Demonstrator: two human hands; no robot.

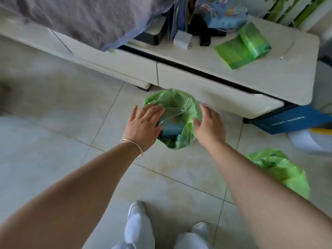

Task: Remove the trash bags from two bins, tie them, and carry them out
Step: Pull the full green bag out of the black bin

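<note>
A person's left hand and right hand, fingers spread and gripping nothing, flank a green-lined bin on the tiled floor beside a low cabinet; another green bag lies nearby.

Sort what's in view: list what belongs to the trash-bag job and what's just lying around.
Part of the job:
- green bag in the bin, open, not tied
- second green bag on the floor at right
- left hand and right hand, open at the bag's rim

Just lying about:
- green bag roll on the low cabinet
- charger plug
- blue box
- grey blanket
</note>
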